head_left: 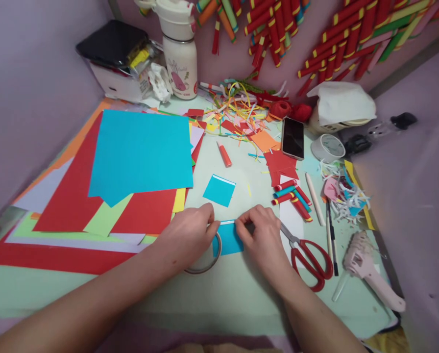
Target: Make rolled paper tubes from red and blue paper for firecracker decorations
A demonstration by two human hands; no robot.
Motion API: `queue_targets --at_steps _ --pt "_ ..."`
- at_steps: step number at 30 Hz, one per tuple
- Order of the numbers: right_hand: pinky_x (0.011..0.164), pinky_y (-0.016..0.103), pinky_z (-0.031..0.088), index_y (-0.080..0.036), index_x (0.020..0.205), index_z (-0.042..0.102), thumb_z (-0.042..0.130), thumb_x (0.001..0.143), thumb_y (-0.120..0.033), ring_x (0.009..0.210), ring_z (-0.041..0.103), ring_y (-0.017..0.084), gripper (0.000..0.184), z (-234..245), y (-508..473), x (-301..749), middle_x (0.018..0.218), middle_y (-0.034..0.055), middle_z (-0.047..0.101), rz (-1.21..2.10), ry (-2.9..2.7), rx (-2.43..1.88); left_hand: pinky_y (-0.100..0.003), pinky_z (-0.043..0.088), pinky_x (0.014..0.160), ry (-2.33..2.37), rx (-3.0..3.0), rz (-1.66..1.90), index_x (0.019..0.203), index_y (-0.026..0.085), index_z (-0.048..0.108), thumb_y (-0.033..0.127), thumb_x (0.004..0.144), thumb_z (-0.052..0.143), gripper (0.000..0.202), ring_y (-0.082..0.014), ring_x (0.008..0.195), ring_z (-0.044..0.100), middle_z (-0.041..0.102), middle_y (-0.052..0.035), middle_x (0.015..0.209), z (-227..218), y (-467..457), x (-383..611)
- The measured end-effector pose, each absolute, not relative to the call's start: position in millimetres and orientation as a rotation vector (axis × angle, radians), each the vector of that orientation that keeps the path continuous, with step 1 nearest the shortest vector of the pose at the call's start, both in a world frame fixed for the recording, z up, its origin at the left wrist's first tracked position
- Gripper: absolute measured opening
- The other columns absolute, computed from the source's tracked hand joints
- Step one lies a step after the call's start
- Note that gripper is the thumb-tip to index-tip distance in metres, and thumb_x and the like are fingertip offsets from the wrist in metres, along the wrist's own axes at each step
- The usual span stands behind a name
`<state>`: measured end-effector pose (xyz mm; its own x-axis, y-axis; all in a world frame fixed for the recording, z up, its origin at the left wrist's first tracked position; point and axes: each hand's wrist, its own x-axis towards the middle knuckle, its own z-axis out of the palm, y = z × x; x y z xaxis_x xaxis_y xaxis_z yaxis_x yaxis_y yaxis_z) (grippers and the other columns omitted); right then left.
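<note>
The blue piece (230, 240) lies flat on the mat (241, 289) near the front edge, a white strip (227, 222) along its top. As I judge it, the strip could set crooked or wrinkle if one hand pulls harder, or the piece could catch on the tape ring (205, 267) just beneath its left side. The piece sits between the hands. The left hand (190, 234) pinches its top left corner and the right hand (264, 235) its top right, fingers narrow. Scissors (309, 260) lie just right.
</note>
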<state>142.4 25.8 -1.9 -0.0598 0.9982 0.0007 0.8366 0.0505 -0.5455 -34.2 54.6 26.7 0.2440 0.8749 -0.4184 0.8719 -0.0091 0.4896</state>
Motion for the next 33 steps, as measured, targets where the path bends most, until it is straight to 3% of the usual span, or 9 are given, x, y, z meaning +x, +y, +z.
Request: queue_targets --at_steps 18,26,33 --pt "0.071 0.033 0.029 -0.021 0.068 0.054 0.055 0.082 -0.025 0.084 0.048 0.021 0.015 3 31 138 0.077 0.0017 0.057 0.609 -1.968 -1.965 -0.028 0.026 0.050 1.598 1.901 -0.093 0.079 0.021 0.050 0.039 0.088 0.037 0.024 -0.0221 0.064 0.056 0.063 -0.0081 0.074 29 56 -32" --pt "0.070 0.031 0.028 -0.019 0.067 0.050 0.054 0.079 -0.022 0.081 0.049 0.019 0.013 3 34 140 0.076 0.0003 0.055 0.576 -1.947 -1.987 -0.028 0.028 0.048 1.637 1.907 -0.175 0.081 0.021 0.049 0.034 0.087 0.038 0.018 -0.0226 0.070 0.058 0.063 -0.0059 0.075 32 55 -29" --pt "0.075 0.031 0.040 -0.020 0.086 0.058 0.051 0.087 -0.019 0.083 0.052 0.017 0.007 8 17 148 0.085 0.0029 0.059 0.393 -1.955 -1.609 -0.028 0.027 0.047 1.631 1.927 -0.149 0.081 0.021 0.048 0.034 0.088 0.039 0.018 -0.0216 0.068 0.058 0.062 -0.0055 0.074 32 54 -29"
